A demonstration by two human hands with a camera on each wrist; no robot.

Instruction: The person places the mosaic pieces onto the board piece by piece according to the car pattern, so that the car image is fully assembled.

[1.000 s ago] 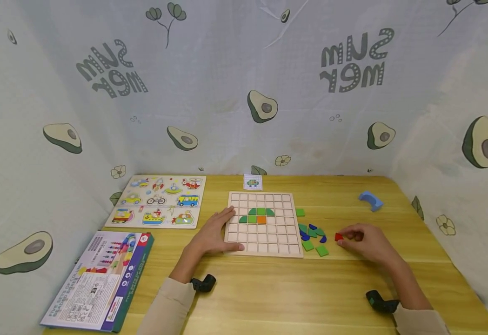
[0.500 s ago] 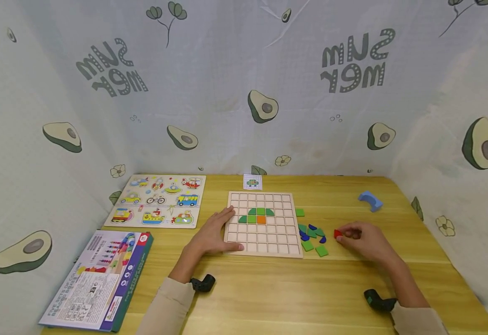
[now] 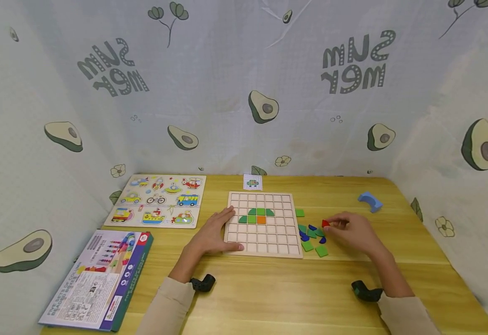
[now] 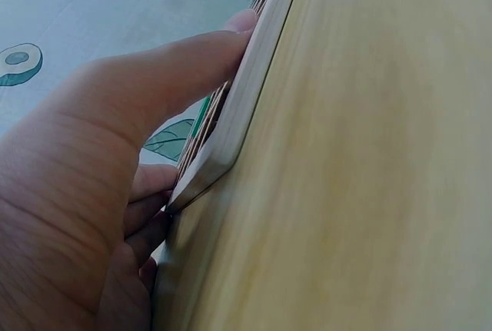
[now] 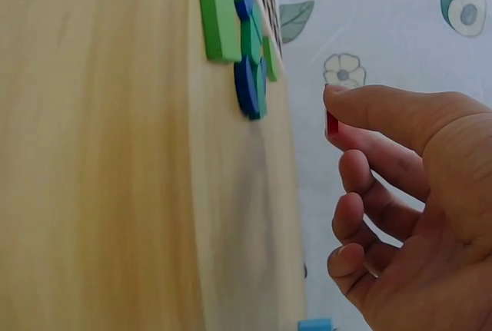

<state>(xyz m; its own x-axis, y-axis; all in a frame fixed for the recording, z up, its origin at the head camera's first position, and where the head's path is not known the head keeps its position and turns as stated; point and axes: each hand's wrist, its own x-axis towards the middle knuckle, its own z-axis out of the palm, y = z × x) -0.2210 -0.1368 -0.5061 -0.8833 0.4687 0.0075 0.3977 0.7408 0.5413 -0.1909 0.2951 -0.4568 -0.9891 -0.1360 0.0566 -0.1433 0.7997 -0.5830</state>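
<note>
A wooden grid board (image 3: 269, 238) lies on the table, with green tiles and one orange tile (image 3: 261, 219) set in its cells. My left hand (image 3: 211, 235) rests on the board's left side, fingers along that edge. In the left wrist view its thumb (image 4: 177, 70) lies straight over the board's rim. My right hand (image 3: 356, 233) pinches a small red tile (image 3: 325, 223) between thumb and forefinger. From the right wrist view only the tile's thin side shows, held above the table. Near that hand lie loose green tiles (image 3: 321, 251) and blue curved tiles (image 3: 304, 237).
A small pattern card (image 3: 252, 182) sits behind the board. To the left are a vehicle picture puzzle (image 3: 156, 201) and a printed box (image 3: 97, 279). A blue arch block (image 3: 371, 202) lies at the back right. Printed curtains (image 3: 227, 93) enclose the table.
My right hand has moved left and slightly away from me with the red tile, over to the right side of the loose tiles. My left hand stays on the board.
</note>
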